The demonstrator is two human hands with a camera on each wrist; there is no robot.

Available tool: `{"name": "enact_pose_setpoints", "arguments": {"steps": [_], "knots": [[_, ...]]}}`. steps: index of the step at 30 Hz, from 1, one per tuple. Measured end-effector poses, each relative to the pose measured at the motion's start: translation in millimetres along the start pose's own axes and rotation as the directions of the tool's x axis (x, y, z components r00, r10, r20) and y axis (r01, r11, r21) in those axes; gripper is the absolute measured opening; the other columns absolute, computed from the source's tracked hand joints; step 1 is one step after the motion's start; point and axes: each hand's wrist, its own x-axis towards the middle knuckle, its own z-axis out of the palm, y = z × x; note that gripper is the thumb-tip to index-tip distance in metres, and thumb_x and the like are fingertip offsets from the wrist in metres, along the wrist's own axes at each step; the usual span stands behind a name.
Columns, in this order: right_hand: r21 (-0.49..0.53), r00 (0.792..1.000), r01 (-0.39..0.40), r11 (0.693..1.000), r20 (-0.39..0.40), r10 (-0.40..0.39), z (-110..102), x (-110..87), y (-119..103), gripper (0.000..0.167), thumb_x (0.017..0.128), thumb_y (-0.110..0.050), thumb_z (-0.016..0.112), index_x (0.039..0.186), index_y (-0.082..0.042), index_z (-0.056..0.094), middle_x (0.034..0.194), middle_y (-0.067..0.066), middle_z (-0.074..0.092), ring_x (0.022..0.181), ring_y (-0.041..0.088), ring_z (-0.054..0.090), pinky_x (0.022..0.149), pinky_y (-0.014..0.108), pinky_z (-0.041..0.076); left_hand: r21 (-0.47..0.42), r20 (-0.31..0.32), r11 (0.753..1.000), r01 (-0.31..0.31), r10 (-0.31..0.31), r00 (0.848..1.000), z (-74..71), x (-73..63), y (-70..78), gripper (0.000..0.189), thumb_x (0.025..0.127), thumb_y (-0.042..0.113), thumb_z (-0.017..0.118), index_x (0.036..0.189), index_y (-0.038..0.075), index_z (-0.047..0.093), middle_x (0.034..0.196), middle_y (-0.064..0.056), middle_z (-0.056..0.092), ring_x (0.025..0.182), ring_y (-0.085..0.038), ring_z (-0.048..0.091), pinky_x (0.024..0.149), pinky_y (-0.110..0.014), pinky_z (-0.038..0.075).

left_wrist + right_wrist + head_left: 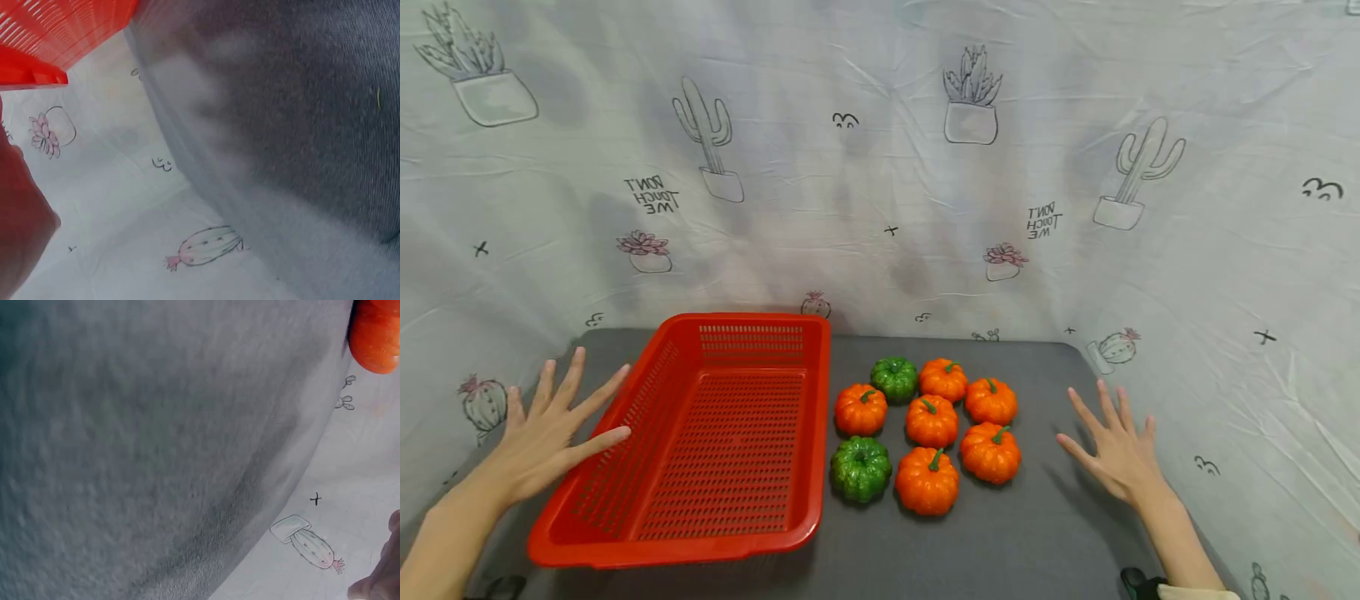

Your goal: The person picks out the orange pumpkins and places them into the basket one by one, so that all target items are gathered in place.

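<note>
My left hand (546, 442) is held beside the left rim of a red plastic basket (816, 433), fingers spread and nothing in them. In the head view its thumb overlaps the rim; whether it touches cannot be told. The basket has slotted walls and holds nothing. To its right sit several small orange pumpkins (932, 421) and two green pumpkins (861, 470), grouped together. My right hand (1116, 450), spread and holding nothing, is apart from them at the far right. An orange pumpkin (375, 340) shows at the right wrist view's upper corner.
A dark grey tabletop (1037, 533) bears everything. White cloth (880, 183) printed with cacti hangs behind it and along both sides. Dark wrist straps (1138, 581) show at the bottom of the head view.
</note>
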Motion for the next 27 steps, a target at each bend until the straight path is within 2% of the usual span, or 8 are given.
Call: {"name": "enact_pose_setpoints", "arguments": {"steps": [4, 9, 13, 14, 17, 20, 21, 27], "knots": [[0.074, 0.999, -0.017, 0.997, 0.032, 0.015, -0.8, -4.8, -5.6, 0.075, 0.094, -0.051, 0.049, 0.154, -0.028, 0.011, 0.159, 0.016, -0.009, 0.141, 0.039, -0.018, 0.091, 0.080, 0.000, -0.106, -0.044, 0.990, -0.087, 0.083, 0.996, 8.0, 3.6, -0.1, 0.075, 0.087, 0.034, 0.064, 0.152, 0.028, 0.026, 0.157, -0.007, -0.023, 0.136, -0.046, -0.026, 0.091, -0.067, -0.026], [0.158, 0.997, -0.026, 0.987, 0.075, 0.015, -3.0, -8.0, -15.5, 0.073, 0.096, -0.047, 0.048, 0.155, -0.024, 0.012, 0.158, 0.017, -0.011, 0.140, 0.042, -0.017, 0.090, 0.081, 0.001, -0.198, -0.106, 0.963, -0.184, 0.166, 0.980, 17.9, 5.3, -3.1, 0.061, 0.084, 0.024, 0.066, 0.142, 0.028, 0.047, 0.161, -0.002, -0.007, 0.136, -0.052, -0.020, 0.090, -0.073, -0.021], [0.208, 0.996, -0.024, 0.978, 0.088, 0.005, -5.1, -9.1, -22.3, 0.071, 0.097, -0.045, 0.048, 0.155, -0.024, 0.012, 0.158, 0.015, -0.012, 0.140, 0.042, -0.018, 0.093, 0.078, -0.003, -0.256, -0.119, 0.943, -0.211, 0.186, 0.975, 21.7, 6.6, -5.3, 0.053, 0.082, 0.016, 0.065, 0.134, 0.023, 0.055, 0.160, 0.005, 0.005, 0.137, -0.053, -0.014, 0.090, -0.073, -0.021], [0.222, 0.996, -0.020, 0.975, 0.087, 0.001, -5.6, -9.2, -23.7, 0.071, 0.097, -0.044, 0.048, 0.155, -0.024, 0.012, 0.158, 0.015, -0.012, 0.140, 0.041, -0.018, 0.094, 0.078, -0.003, -0.276, -0.113, 0.937, -0.213, 0.188, 0.976, 22.3, 6.7, -5.7, 0.052, 0.082, 0.013, 0.064, 0.133, 0.020, 0.056, 0.160, 0.004, 0.007, 0.141, -0.045, -0.011, 0.091, -0.073, -0.020], [0.263, 0.996, -0.008, 0.965, 0.083, -0.014, -6.7, -9.4, -28.0, 0.069, 0.097, -0.042, 0.048, 0.154, -0.023, 0.014, 0.158, 0.015, -0.011, 0.141, 0.041, -0.017, 0.095, 0.077, -0.003, -0.307, -0.091, 0.929, -0.205, 0.186, 0.978, 21.4, 7.2, -4.2, 0.050, 0.082, 0.006, 0.064, 0.130, 0.017, 0.057, 0.160, -0.001, 0.013, 0.144, -0.011, 0.003, 0.090, -0.079, 0.010], [0.325, 0.996, 0.000, 0.946, 0.085, -0.030, -8.0, -8.3, -32.7, 0.067, 0.098, -0.039, 0.047, 0.154, -0.022, 0.015, 0.158, 0.015, -0.010, 0.141, 0.042, -0.017, 0.095, 0.076, -0.003, -0.312, -0.080, 0.929, -0.198, 0.182, 0.980, 20.6, 6.7, -2.3, 0.050, 0.081, 0.002, 0.064, 0.129, 0.016, 0.058, 0.159, -0.004, 0.016, 0.129, 0.015, 0.013, 0.079, -0.064, 0.035], [0.352, 0.996, 0.002, 0.936, 0.087, -0.035, -8.4, -7.7, -34.2, 0.066, 0.098, -0.038, 0.047, 0.154, -0.022, 0.016, 0.158, 0.015, -0.010, 0.141, 0.042, -0.017, 0.095, 0.076, -0.003, -0.313, -0.080, 0.929, -0.198, 0.182, 0.980, 19.8, 6.8, -1.4, 0.051, 0.081, 0.001, 0.064, 0.129, 0.015, 0.058, 0.159, -0.004, 0.016, 0.129, 0.015, 0.014, 0.074, -0.059, 0.037], [0.527, 0.992, -0.004, 0.850, 0.109, -0.063, -9.6, -2.2, -42.1, 0.062, 0.099, -0.031, 0.045, 0.154, -0.022, 0.016, 0.158, 0.017, -0.010, 0.140, 0.039, -0.020, 0.095, 0.076, -0.005, -0.326, -0.084, 0.930, -0.172, 0.153, 0.985, 21.2, 5.8, -0.7, 0.052, 0.080, -0.006, 0.061, 0.129, 0.013, 0.057, 0.160, 0.000, 0.013, 0.133, 0.013, 0.011, 0.079, -0.042, 0.035]]}}
